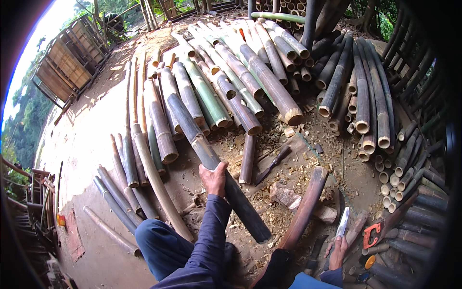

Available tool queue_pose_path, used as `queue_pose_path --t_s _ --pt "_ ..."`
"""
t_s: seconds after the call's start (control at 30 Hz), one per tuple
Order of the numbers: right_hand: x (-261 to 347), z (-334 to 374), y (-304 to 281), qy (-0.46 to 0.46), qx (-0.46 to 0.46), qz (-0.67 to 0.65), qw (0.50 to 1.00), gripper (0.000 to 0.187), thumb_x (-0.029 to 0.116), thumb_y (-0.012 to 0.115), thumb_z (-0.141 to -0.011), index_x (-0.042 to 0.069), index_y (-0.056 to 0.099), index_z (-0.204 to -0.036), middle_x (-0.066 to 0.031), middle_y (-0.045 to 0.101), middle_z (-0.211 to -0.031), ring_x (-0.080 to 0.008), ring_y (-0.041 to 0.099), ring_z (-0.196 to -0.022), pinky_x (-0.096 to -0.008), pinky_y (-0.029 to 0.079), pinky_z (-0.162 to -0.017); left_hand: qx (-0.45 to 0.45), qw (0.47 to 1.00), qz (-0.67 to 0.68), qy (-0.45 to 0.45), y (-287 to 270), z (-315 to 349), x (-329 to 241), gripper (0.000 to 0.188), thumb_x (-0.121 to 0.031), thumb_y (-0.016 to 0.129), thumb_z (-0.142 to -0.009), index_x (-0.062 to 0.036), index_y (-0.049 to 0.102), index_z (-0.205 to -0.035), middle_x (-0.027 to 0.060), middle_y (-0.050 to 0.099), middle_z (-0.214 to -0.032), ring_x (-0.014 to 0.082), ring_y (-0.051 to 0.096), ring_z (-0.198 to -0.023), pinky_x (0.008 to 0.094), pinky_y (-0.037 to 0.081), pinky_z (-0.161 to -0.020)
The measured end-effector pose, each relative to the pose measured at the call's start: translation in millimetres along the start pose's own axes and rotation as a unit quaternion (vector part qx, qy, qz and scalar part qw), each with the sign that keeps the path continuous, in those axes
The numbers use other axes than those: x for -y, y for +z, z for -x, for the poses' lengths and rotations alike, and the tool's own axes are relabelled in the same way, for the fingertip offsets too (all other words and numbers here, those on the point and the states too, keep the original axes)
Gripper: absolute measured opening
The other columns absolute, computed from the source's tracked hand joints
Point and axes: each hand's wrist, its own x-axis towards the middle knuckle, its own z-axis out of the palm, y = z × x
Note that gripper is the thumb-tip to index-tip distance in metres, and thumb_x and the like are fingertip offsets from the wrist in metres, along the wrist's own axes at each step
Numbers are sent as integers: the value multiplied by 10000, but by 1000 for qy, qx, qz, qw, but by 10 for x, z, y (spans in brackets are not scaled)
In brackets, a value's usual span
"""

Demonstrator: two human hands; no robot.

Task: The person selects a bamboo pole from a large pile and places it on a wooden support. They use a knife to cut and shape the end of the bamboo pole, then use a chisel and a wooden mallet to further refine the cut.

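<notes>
My left hand is wrapped round a long dark bamboo pole. The pole slants from the heap down toward my knees, with a notch in its upper part. At lower right my right hand is closed on a knife, its pale blade pointing up and away from me; the handle is mostly hidden by the fingers. Beside that hand lies a dark sheath-like piece. Between my hands a reddish-brown bamboo length leans near my leg. A dark blade tool rests among the shavings.
Many bamboo poles lie fanned out ahead, with darker ones at right. Short cut tubes are stacked beyond my right hand. An orange-handled saw lies there. A wood block sits on ground strewn with chips.
</notes>
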Motion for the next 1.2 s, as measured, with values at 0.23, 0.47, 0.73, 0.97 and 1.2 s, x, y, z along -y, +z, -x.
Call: queue_pose_path --t_s 0.23,0.47,0.73,0.97,1.2 --pt "64 113 455 78 61 -185 978 256 309 480 -1050 57 526 -1047 -52 534 -685 -146 538 -520 -310 491 -458 -116 919 -334 177 -76 -728 -153 942 -410 855 -731 -65 382 -1469 224 519 -1313 417 525 -1201 495 455 -1010" --pt "340 -167 946 4 80 -386 919 481 145 572 -1002 -35 398 -1413 -216 584 -1329 -298 561 -1244 -405 439 -1066 551 712 -214 378 656 1868 -76 714 -250 790 -800 -62 452 -1401 251 657 -1129 365 670 -1045 437 572 -865" --pt "-559 -395 -684 31 -304 446 841 771 433 588 -955 -20 326 -1521 -304 454 -1454 -456 454 -1325 -514 367 -1108 550 746 -213 309 960 1460 169 237 -247 679 -877 -65 686 -1029 196 711 -798 356 699 -689 462 542 -632" --pt "-1482 -699 -1108 70 -228 336 911 1004 558 686 -858 -101 304 -1513 -325 412 -1502 -406 396 -1411 -403 336 -1155 563 703 -184 394 1344 651 -291 224 -245 711 -898 -28 706 -955 182 694 -777 337 691 -702 426 524 -664" --pt "-531 -199 -794 24 -90 -255 963 422 313 672 -830 24 592 -1127 -87 601 -977 -224 623 -827 -375 532 -699 544 666 -313 404 1388 498 -441 438 -457 677 -913 -24 745 -908 161 661 -680 315 666 -627 413 509 -611"
